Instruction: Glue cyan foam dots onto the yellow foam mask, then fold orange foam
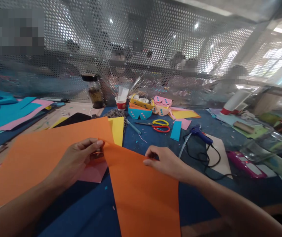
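An orange sheet of paper (pixel 146 194) hangs upright in front of me, its lower end running out of view. My left hand (pixel 84 156) pinches its upper left corner between thumb and fingers. Along the top edge, farther right, my right hand (pixel 164 161) grips the same sheet with thumb and forefinger. Behind my left hand lies a larger, lighter orange sheet (pixel 44 151), with a pink piece (pixel 94 172) and a yellow sheet (pixel 117 130) partly covered near it. Scissors (pixel 159 125) with yellow and red handles rest beyond the held sheet.
Paper glasses (pixel 139 113) and a red-white cup (pixel 121 102) stand at the back by a perforated metal screen (pixel 141 39). To the right are a blue glue gun (pixel 201 134) with its cord, a magenta power strip (pixel 246 164) and a clear container (pixel 269 144). A dark-lidded jar (pixel 95 93) stands back left.
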Motion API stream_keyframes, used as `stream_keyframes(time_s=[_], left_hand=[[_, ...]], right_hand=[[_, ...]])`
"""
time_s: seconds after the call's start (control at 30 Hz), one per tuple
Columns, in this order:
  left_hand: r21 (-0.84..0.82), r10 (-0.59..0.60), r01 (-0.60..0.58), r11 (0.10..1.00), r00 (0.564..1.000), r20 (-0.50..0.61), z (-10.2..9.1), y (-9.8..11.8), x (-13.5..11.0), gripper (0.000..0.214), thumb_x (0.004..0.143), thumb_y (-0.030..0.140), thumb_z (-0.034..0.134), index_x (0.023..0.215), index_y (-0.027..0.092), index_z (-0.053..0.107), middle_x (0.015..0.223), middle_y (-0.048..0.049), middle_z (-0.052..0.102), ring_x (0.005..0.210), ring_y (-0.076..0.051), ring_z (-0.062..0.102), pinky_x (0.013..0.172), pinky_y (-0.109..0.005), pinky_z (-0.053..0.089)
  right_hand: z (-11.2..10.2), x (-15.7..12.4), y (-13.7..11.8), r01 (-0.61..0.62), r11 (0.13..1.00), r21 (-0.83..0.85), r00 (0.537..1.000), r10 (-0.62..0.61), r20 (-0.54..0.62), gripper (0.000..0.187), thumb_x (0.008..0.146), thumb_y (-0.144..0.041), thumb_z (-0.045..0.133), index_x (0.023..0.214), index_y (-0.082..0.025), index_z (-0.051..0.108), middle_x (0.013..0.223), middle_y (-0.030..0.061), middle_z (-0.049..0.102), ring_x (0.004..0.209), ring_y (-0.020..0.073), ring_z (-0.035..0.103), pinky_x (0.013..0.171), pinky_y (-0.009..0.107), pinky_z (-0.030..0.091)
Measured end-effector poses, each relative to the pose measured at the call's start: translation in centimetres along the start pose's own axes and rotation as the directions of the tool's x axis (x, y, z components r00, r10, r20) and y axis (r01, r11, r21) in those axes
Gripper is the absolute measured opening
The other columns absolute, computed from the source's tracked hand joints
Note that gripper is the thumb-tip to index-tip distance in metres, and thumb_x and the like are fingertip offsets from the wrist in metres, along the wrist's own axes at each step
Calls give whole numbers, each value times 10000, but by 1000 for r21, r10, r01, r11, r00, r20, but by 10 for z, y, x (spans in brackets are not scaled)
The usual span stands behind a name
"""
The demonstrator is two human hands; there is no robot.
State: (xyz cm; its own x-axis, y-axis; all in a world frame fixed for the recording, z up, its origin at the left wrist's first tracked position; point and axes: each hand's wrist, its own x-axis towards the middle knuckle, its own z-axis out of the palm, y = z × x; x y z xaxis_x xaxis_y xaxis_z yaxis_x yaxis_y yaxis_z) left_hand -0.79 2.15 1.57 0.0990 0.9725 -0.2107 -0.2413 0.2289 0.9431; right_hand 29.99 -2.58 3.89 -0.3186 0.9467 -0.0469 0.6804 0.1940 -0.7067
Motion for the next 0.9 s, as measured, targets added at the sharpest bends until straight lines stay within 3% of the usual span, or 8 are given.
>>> stream_keyframes(time_s=[0.37,0.6,0.9], left_hand=[[18,28,-27,999,1000,-8,1,5,0,317,707,432,971,769,195,769,800,-1,728,739,-139,705,724,-218,652],[-24,-26,26,999,1000,4,0,5,-1,277,725,397,958,783,207,765,821,-12,753,734,-160,725,725,-283,664],[-9,7,-7,1000,1000,-5,5,8,-3,323,672,416,989,765,188,779,804,-14,755,738,-154,713,711,-252,642]], right_hand=[[1,1,3,-6,1000,-13,1000,6,-8,61,958,-236,725,927,-185,711,859,3,732,776,141,621,672,264,377],[-2,0,-2,-32,999,-15,999,32,4,59,953,-215,711,901,-190,696,852,6,733,785,150,628,678,270,374],[-1,2,3,-5,999,41,1000,5,10,54,944,-216,697,899,-187,688,852,-4,727,799,152,637,697,268,397]])
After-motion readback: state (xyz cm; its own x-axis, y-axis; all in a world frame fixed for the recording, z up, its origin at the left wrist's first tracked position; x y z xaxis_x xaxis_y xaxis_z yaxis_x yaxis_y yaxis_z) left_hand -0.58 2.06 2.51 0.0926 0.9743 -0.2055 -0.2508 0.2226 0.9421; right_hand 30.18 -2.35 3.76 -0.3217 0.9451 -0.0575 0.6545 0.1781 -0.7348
